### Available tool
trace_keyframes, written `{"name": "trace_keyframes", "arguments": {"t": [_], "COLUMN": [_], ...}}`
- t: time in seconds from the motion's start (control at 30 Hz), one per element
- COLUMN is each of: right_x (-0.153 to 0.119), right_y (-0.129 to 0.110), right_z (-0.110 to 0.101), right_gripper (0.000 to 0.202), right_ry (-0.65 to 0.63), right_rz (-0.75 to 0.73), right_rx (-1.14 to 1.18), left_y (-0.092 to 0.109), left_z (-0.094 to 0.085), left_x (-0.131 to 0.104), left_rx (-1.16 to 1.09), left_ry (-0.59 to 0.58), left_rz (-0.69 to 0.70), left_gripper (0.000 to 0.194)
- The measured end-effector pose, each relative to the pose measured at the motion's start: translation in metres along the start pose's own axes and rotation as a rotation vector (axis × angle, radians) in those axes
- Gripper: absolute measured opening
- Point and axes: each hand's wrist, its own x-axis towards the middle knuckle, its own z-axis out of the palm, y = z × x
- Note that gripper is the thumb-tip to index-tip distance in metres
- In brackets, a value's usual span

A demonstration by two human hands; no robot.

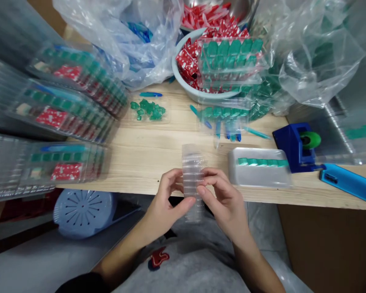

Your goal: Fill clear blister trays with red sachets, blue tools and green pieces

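Between my two hands, near the table's front edge, is a narrow clear plastic strip (191,175) with ridges across it. It stands roughly lengthwise away from me, its lower end past the table edge. My left hand (171,199) pinches its left side, thumb on the near face. My right hand (222,199) grips the right edge between thumb and fingers. To the right, a translucent tray (260,177) holds a row of green pieces (262,162). Whether the strip is one piece or several nested together, I cannot tell.
Filled clear packs (67,162) are stacked at left. Loose green pieces (148,109) lie behind my hands. A bowl (187,87) holds red dotted packets, with green-filled trays (232,53) on top. A blue tape dispenser (289,146) and blue cutter-like tool (347,182) sit at right.
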Motion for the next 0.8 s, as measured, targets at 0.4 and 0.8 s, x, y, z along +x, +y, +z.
{"name": "trace_keyframes", "arguments": {"t": [0.4, 0.8], "right_x": [-0.003, -0.007], "right_y": [-0.010, -0.001], "right_z": [-0.006, -0.001], "right_gripper": [0.004, 0.009], "right_ry": [-0.039, 0.003], "right_rz": [0.026, -0.005], "right_rx": [-0.002, -0.038], "left_y": [0.016, 0.008], "left_z": [-0.013, -0.023], "left_x": [0.000, 0.000], "left_rx": [0.039, 0.238], "left_ry": [-0.117, -0.164], "left_rz": [-0.017, 0.077], "left_gripper": [0.044, 0.047]}}
